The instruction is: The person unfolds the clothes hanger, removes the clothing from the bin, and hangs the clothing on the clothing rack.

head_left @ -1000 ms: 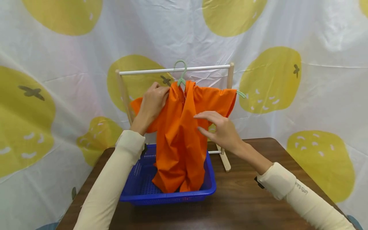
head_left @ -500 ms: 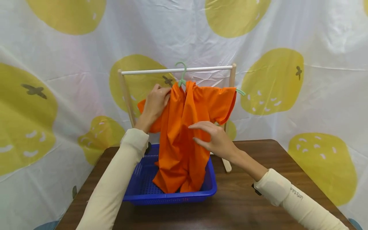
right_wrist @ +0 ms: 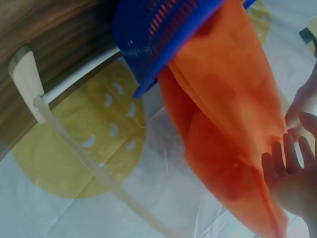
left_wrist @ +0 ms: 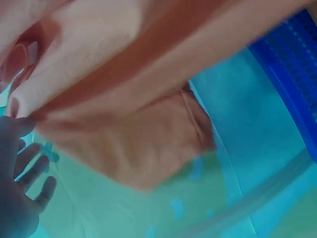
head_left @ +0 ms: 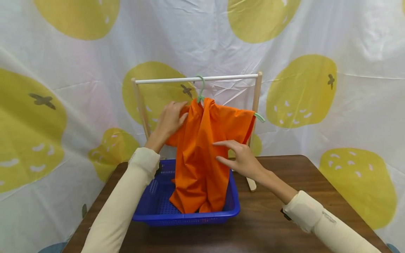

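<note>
An orange short-sleeved shirt [head_left: 199, 154] hangs on a light green hanger [head_left: 201, 88], whose hook sits over the white rail [head_left: 164, 80]. The hanger's end [head_left: 260, 117] pokes out of the right sleeve, which slopes down. My left hand [head_left: 169, 118] is at the shirt's left shoulder, thumb apart from the fingers; the left wrist view shows its fingers spread beside the cloth. In front of the shirt's right side is my right hand [head_left: 243, 158], thumb and fingers apart, holding nothing. Folds of cloth hide most of the hanger.
Under the shirt stands a blue perforated basket [head_left: 186, 218] on the brown wooden table [head_left: 278, 203]; the shirt's hem reaches into it. The rack's wooden post [head_left: 257, 93] and foot [head_left: 251, 183] are at the right. A fruit-printed curtain [head_left: 351, 105] hangs behind.
The hanger and shirt have dropped, so the hook now rests on the rail. My left fingers have loosened from the shoulder cloth. My right hand has moved lower.
</note>
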A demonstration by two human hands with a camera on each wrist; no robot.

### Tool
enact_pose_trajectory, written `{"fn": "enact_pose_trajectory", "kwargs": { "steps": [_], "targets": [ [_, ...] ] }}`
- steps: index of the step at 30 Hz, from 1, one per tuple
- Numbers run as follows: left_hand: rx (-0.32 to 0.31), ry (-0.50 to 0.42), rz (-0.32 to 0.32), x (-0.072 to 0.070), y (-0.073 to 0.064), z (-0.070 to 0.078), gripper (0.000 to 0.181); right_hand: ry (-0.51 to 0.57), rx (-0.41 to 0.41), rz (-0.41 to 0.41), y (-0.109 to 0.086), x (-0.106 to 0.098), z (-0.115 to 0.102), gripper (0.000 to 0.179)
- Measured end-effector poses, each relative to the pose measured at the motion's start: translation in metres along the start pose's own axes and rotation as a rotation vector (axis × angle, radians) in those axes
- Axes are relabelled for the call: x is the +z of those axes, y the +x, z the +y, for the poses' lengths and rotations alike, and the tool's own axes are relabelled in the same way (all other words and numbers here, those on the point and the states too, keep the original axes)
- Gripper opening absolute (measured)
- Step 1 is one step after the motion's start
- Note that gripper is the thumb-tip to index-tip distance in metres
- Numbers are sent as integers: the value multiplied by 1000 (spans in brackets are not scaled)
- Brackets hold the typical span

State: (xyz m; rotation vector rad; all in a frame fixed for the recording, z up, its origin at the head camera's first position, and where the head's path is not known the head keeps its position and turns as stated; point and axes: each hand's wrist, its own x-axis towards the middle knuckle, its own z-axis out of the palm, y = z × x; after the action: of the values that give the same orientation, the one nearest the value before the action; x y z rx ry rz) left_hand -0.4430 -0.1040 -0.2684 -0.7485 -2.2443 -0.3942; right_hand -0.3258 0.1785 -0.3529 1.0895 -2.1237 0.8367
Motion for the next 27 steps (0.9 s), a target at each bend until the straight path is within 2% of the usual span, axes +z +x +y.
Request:
{"fn": "enact_pose_trajectory", "kwargs": {
  "steps": [3, 6, 11, 15, 20, 23, 27],
  "targets": [
    [8, 10, -23, -6, -13, -4, 51, -12, 4, 1, -7, -2, 4, 42],
    [2, 36, -34, -13, -32, -10, 55, -21, 22, -3, -15, -5, 9, 42],
    [-16, 92, -59, -21, -68, -22, 56, -6, 48, -2, -27, -9, 18, 41],
    [-26, 108, -128, -22, -102, -28, 56, 0, 39, -22, -35, -6, 24, 40],
    [-71, 100, -234, -16, -147, -33, 58, 47, 13, -126, -46, 8, 30, 33],
    [-94, 61, -258, -13, -168, -37, 58, 65, 27, -205, -51, 19, 32, 30],
    [-111, 20, -271, -10, -190, -46, 59, 87, 54, -284, -50, 33, 31, 30]
  ]
}}
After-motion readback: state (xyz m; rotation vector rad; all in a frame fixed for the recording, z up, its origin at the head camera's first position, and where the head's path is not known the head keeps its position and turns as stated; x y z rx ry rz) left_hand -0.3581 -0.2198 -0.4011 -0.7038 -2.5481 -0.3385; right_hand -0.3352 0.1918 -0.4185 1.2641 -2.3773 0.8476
